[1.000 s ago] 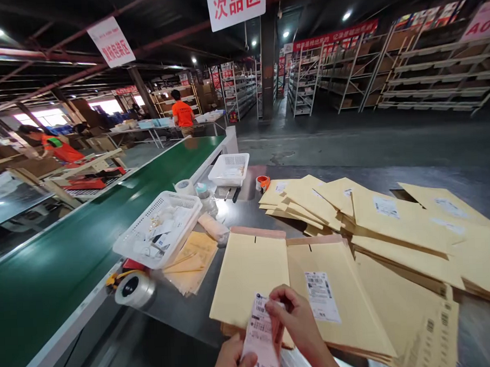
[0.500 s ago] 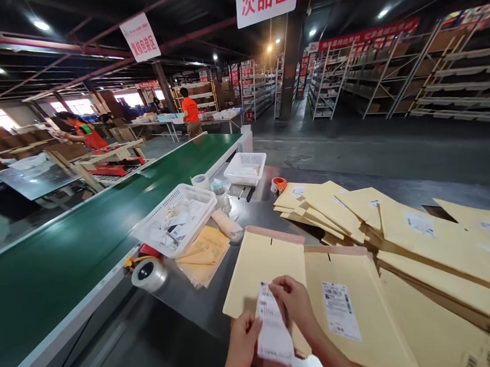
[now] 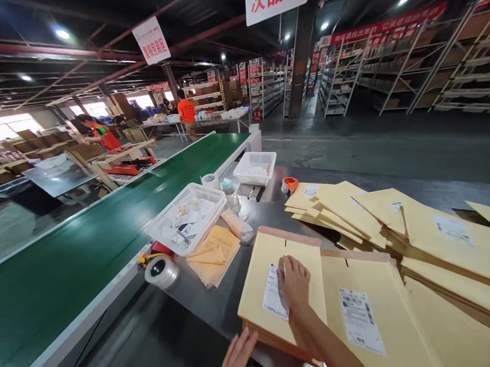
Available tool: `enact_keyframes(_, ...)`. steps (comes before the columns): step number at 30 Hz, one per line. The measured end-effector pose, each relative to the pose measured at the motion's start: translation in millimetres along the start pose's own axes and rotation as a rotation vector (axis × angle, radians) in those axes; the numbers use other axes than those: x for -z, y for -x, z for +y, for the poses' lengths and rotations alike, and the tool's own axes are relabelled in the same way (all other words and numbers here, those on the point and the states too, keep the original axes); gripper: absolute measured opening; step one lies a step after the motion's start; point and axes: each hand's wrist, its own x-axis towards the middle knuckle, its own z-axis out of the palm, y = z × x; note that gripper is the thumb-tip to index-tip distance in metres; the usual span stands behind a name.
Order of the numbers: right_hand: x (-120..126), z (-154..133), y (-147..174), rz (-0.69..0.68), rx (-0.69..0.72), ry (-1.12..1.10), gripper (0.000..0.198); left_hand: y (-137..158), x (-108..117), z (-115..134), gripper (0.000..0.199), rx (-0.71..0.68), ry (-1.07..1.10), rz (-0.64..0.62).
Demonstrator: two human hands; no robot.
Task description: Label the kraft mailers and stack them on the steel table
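Note:
A white printed shipping label lies on the top envelope of a stack of tan mailing envelopes. My right hand rests on the label's right side, palm down with fingers stretched out, holding nothing. At the near left corner of the stack is my left hand, fingers extended and touching or close to the edge; the bottom of the frame cuts it off. Just right of the stack lies another tan envelope, bearing its own label.
Labelled envelopes pile up on the right. An orange tape dispenser, two white baskets and a clear tape roll sit farther off. A green conveyor belt runs along the left. Two people in orange work beyond it.
The label, held up between both hands before, now lies on the top envelope. My right hand has flattened onto it; my left hand has let go and dropped toward the stack's near corner.

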Motion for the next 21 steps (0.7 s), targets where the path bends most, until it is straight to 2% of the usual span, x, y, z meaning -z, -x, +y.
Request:
enact_keyframes(2, -6.9, -2.2, 20.7, -0.051, 0.223, 0.114, 0.044, -15.8, 1.9, -6.7, 0.017, -0.096, -0.226, -0.077)
enact_keyframes(4, -9.9, -1.6, 35.9, -0.151, 0.522, 0.196, 0.055, -28.8, 1.5, -14.9, 0.019, -0.156, -0.433, -0.179)
enact_keyframes(5, -9.0, -0.1, 38.5, -0.209, 0.626, 0.212, 0.061, -32.6, 0.4, -19.1, 0.019, -0.167, -0.475, -0.217)
enact_keyframes(6, -6.5, 2.0, 37.3, -0.260, 0.656, 0.214, 0.065, -34.4, -1.2, -23.0, 0.019, -0.179, -0.484, -0.243)
enact_keyframes(7, -2.7, 4.6, 32.8, -0.292, 0.606, 0.226, 0.066, -34.5, -3.0, -26.2, 0.018, -0.180, -0.476, -0.257)
enact_keyframes(8, 1.8, 7.5, 26.5, -0.297, 0.496, 0.253, 0.064, -33.5, -4.8, -28.4, 0.017, -0.169, -0.459, -0.261)
enact_keyframes(10, 10.0, 13.4, 17.3, -0.254, 0.239, 0.325, 0.060, -31.2, -7.5, -29.4, 0.019, -0.116, -0.416, -0.268)
enact_keyframes(11, 12.6, 15.8, 18.2, -0.236, 0.178, 0.346, 0.059, -30.9, -7.9, -28.2, 0.020, -0.074, -0.396, -0.289)
enact_keyframes(12, 13.7, 17.6, 24.2, -0.241, 0.202, 0.346, 0.061, -31.5, -7.6, -26.1, 0.020, -0.032, -0.378, -0.318)
enact_keyframes(15, 11.1, 17.3, 65.0, -0.377, 0.558, 0.254, 0.084, -35.7, -1.0, -17.0, 0.021, 0.042, -0.331, -0.386)
enact_keyframes(16, 10.4, 15.5, 79.8, -0.414, 0.626, 0.237, 0.092, -36.3, 2.8, -13.6, 0.022, 0.054, -0.317, -0.383)
enact_keyframes(18, 13.8, 10.0, 98.7, -0.458, 0.626, 0.228, 0.096, -34.0, 11.3, -6.3, 0.027, 0.043, -0.268, -0.350)
enact_keyframes(21, 37.9, 1.7, 92.3, -0.542, 0.564, 0.134, 0.075, -24.3, 20.6, 6.8, 0.026, -0.083, -0.103, -0.243)
